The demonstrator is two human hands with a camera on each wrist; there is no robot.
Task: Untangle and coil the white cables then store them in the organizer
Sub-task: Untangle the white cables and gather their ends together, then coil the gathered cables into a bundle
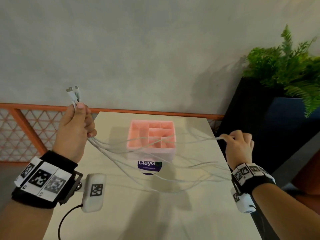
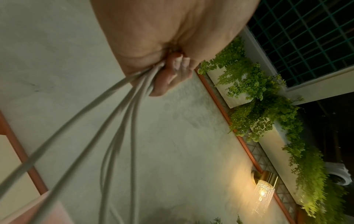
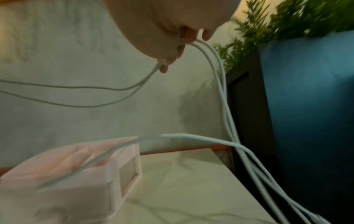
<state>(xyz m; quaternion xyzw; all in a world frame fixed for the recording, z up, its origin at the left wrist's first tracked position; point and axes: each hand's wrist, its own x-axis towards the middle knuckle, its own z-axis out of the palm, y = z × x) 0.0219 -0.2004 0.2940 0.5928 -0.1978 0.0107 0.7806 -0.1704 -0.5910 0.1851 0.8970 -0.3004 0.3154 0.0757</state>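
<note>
My left hand is raised at the left and grips a bundle of white cables; three plug ends stick up above its fingers. The cables sag in blurred arcs across the pink organizer toward my right hand, which pinches their strands at the table's right edge. In the left wrist view several cables fan out from under my curled fingers. In the right wrist view cables run both ways from my fingers, one looping over the organizer. The organizer's compartments hold nothing that I can see.
The pale table carries a purple round sticker in front of the organizer. A dark planter with a fern stands at the right, close to my right hand. An orange lattice rail runs behind at the left.
</note>
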